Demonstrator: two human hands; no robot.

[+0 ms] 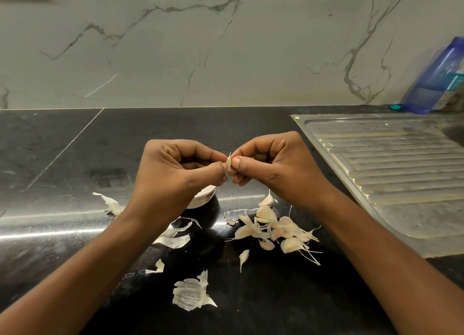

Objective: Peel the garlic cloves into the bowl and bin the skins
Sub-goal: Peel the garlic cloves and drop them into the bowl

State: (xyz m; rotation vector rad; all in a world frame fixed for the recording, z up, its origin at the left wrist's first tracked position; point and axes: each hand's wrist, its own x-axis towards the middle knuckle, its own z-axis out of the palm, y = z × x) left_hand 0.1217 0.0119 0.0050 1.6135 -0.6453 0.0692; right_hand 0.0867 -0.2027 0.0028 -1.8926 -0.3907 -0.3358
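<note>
Mid-task: loose skins (190,293) litter the near counter (62,159), none binned, no bin in view. The pile of cloves (273,230) beyond looks unpeeled. Bowl (203,196) is mostly hidden under the left hand (173,169), contents unseen. Left hand and right hand (273,164) both pinch one clove (228,163) thumb-to-forefinger, other fingers curled.

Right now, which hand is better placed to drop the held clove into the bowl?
Left, probably. The left hand hangs over the bowl; the right hand, also pinching the clove, is beside it.
</note>
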